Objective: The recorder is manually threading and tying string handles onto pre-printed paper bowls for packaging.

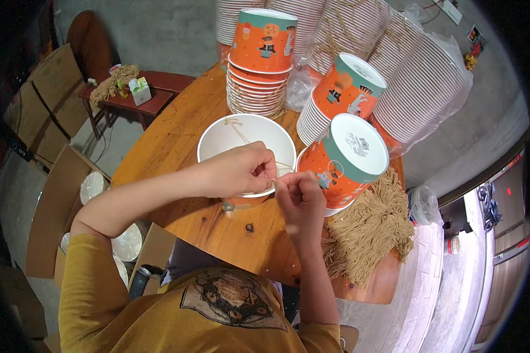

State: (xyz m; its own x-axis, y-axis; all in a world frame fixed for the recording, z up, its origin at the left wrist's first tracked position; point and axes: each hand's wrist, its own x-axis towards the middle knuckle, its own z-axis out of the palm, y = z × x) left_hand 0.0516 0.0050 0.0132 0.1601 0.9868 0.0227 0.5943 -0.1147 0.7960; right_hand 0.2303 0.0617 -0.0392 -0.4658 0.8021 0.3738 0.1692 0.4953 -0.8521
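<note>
A paper bucket (215, 138), white inside and orange outside, stands upright on the wooden table in front of me. Thin tan cord (239, 133) runs through its far wall and hangs inside. My left hand (238, 170) reaches across the bucket's near rim with its fingers pinched on the cord. Right beside it, just outside the rim, my right hand (303, 197) is closed in a pinch on the cord too. The fingertips of both hands nearly meet, and they hide most of the cord between them.
A heap of tan cords (371, 226) lies at the table's right edge. Upside-down orange buckets (359, 144) stand close to my right hand. Behind the bucket rises a corded stack (256, 88). Bagged bucket stacks (421, 88) fill the back. An open carton (56, 217) sits at left.
</note>
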